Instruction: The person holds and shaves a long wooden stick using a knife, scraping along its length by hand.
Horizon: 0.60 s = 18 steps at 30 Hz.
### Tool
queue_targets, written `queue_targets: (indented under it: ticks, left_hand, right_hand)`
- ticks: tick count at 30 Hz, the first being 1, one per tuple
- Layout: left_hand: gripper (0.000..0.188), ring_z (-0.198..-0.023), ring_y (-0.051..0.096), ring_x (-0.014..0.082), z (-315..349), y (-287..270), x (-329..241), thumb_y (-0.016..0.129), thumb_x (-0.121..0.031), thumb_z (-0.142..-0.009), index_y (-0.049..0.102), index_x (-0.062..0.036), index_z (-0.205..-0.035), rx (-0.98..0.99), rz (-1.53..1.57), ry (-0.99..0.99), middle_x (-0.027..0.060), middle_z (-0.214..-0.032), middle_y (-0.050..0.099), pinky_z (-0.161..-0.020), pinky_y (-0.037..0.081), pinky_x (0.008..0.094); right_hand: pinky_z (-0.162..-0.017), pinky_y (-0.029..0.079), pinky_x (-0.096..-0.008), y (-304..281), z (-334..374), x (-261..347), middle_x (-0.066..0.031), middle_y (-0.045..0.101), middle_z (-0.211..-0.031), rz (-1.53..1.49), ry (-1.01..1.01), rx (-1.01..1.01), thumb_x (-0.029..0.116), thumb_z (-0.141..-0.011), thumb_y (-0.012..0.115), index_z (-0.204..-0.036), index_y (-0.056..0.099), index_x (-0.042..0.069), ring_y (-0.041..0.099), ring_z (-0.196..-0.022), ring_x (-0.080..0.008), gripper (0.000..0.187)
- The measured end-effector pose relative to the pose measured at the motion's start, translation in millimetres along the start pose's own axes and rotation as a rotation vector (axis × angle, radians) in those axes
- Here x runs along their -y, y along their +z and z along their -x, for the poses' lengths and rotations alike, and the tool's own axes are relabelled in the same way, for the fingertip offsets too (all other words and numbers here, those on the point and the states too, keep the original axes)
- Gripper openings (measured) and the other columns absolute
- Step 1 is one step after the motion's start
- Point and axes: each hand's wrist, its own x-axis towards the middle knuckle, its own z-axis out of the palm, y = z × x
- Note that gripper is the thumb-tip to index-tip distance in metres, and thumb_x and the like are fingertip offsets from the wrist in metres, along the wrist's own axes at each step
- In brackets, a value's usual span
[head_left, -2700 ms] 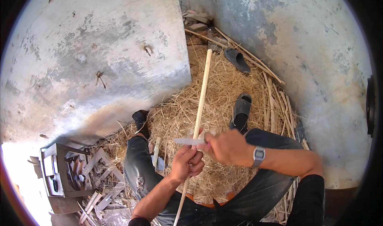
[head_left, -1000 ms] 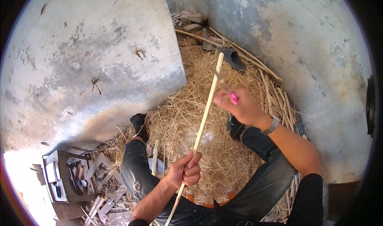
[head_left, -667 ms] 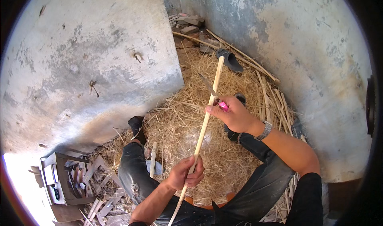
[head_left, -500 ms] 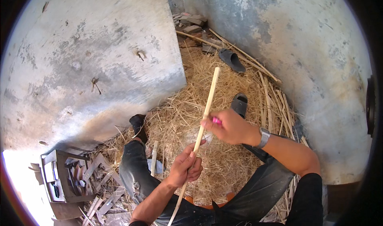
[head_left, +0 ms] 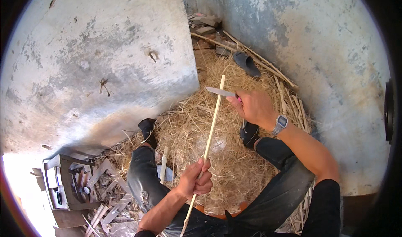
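A long, pale strip of split wood or bamboo slants up from my lap, away from me. My left hand is wrapped round its lower part, with a short tail of it showing below the fist. In my right hand is a knife with a pink handle, mostly hidden by the fingers. Its blade points left and lies across the strip close to the far end. A watch with a metal band is on my right wrist.
Shavings cover the floor between my legs. Long strips lie along the right wall. A dark slipper rests farther off. At lower left stands a wooden frame beside offcuts. A pale wall rises at left.
My right hand has moved out along the strip toward its far end, and the knife blade now shows. The strip appears turned, with its narrower side toward me. My right foot has shifted.
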Motion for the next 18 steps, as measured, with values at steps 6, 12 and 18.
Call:
queue_targets:
  ticks: [6,12,18]
  left_hand:
    - [0.036,-0.042,0.018,0.0052,4.5,-5.4,-4.3,0.033,-0.047,-0.112,0.039,-0.0170,-0.093,0.030,0.009,-0.010,-0.0050,-0.055,0.022,-0.036,0.016,0.0232]
    - [0.037,-0.041,0.016,0.0050,-1.2,3.7,1.5,0.035,-0.050,-0.111,0.039,-0.0192,-0.092,-0.114,-0.016,-0.034,-0.0058,-0.055,0.021,-0.035,0.017,0.0230]
    - [0.037,-0.037,0.017,0.0051,13.2,11.2,18.2,0.030,-0.046,-0.113,0.038,-0.0197,-0.088,0.060,-0.058,-0.110,-0.0061,-0.052,0.020,-0.031,0.014,0.0247]
  right_hand:
    - [-0.042,0.044,-0.0437,17.0,19.7,24.6,-0.0112,0.056,-0.049,-0.102,-0.304,0.030,0.050,-0.106,0.046,-0.075,0.063,0.009,0.055,-0.040,-0.0303,0.054]
    - [-0.042,0.044,-0.0453,32.3,6.5,2.2,-0.0108,0.059,-0.052,0.002,-0.207,-0.052,0.044,-0.105,0.050,-0.075,0.062,0.010,0.058,-0.043,-0.0338,0.047]
    - [-0.061,0.049,-0.0504,0.7,-33.3,-118.4,-0.0203,0.063,-0.062,0.146,0.407,-0.076,0.043,-0.107,0.046,-0.078,0.067,0.003,0.065,-0.063,-0.0385,0.054]
